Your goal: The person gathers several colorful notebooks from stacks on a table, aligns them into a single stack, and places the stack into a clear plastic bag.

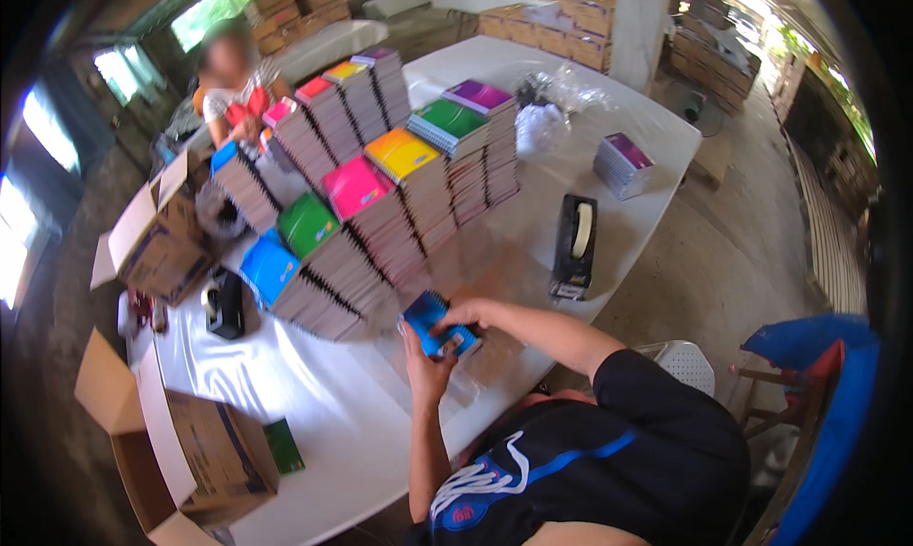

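Clock read from the blue notebook, twelve at the top of the view.

Edges and room, left to right:
- Eight o'clock: open carton, flaps out; green notebook beside it.
- Between nine and ten: second open carton.
- Nine: black tape dispenser.
- Seven: an open stretch of white-covered table, reaching to the left forearm.
- Eleven: tall multicoloured notebook stacks, near the work, limiting room there.
- One to two: more open table, then purple-topped notebook pile.
- Two: second tape dispenser, near the table's right edge.
- Four: table edge, under the right arm.

Orientation: blue notebook, possibly several; long axis from half past ten to half past four. Clear plastic lies beside it.

Hands: left hand at six to seven, curled round the lower-left side, gripping; right hand at two, fingers bent onto the upper face; whether it pinches, cannot tell. The notebook sits between both.
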Motion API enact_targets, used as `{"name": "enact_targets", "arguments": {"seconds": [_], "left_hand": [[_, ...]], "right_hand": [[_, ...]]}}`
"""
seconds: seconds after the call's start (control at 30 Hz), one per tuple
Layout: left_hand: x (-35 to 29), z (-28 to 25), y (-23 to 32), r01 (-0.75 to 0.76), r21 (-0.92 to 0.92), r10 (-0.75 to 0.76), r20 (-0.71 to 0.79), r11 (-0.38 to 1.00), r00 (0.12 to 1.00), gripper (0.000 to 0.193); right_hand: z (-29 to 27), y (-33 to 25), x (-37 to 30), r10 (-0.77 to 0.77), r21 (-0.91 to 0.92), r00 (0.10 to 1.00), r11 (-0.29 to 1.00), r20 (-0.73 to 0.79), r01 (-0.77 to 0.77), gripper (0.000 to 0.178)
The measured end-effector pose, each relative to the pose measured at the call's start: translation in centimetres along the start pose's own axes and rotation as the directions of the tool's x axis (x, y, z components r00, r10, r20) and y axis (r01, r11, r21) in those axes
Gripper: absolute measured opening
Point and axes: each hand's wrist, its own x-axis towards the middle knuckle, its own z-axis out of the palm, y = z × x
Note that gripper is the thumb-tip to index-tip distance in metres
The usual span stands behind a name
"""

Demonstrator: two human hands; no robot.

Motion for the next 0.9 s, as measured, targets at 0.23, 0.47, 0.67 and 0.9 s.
{"name": "enact_targets", "arguments": {"seconds": [0.23, 0.47, 0.67, 0.9], "left_hand": [[1.8, 1.1, -2.6, 0.256, -0.226, -0.169, 0.345, 0.940, 0.923, 0.116], [2.1, 1.0, 0.8, 0.174, -0.179, -0.121, 0.275, 0.968, 0.954, 0.138], [3.1, -0.8, 0.3, 0.420, -0.476, -0.237, 0.399, 0.772, 0.886, 0.086], [12.5, -4.8, -7.4, 0.074, 0.255, 0.027, -0.373, 0.964, 0.928, 0.058]], "right_hand": [[1.9, 2.4, 1.9, -0.447, -0.711, 0.826, 0.699, -0.343, 0.083, 0.077], [2.4, 2.8, 1.5, -0.470, -0.466, 0.773, 0.847, -0.427, 0.258, 0.102], [1.1, 2.4, 2.2, -0.397, -0.673, 0.879, 0.728, -0.263, 0.128, 0.105], [2.7, 1.0, 5.0, -0.379, -0.736, 0.906, 0.666, -0.188, 0.126, 0.102]]}}
